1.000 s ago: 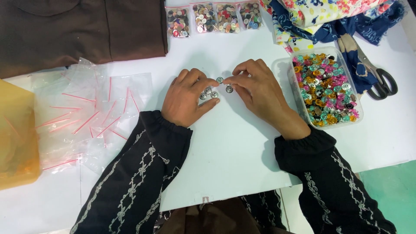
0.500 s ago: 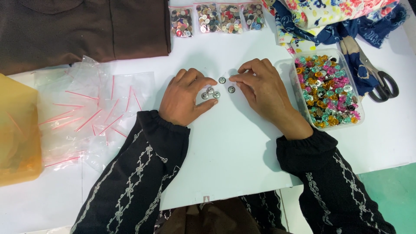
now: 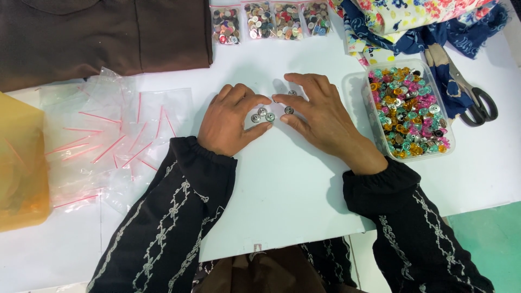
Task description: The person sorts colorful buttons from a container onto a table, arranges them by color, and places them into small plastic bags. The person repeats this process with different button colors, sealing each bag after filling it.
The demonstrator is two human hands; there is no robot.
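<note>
Corralling silver buttons (image 3: 262, 115) left of the clear tray (image 3: 353, 87), we keep left hand (image 3: 230, 120) cupped, right hand (image 3: 320, 116) spread, sliding gently.

Silver buttons (image 3: 262, 115); multicoloured buttons in clear tub (image 3: 355, 87); brown cloth (image 3: 103, 32); black embroidered sleeves (image 3: 163, 228).

Both arms are covered to the wrist in black long sleeves; each cuff is gathered tight with elastic, puffing the cloth just above it; pale grey-white embroidery runs lengthwise down each sleeve in chain-like lines with small bow or leaf shapes; the left hand (image 3: 230, 122) and right hand (image 3: 320, 116) are bare, without rings or gloves; brown cloth shows at the near edge, between the arms.
</note>
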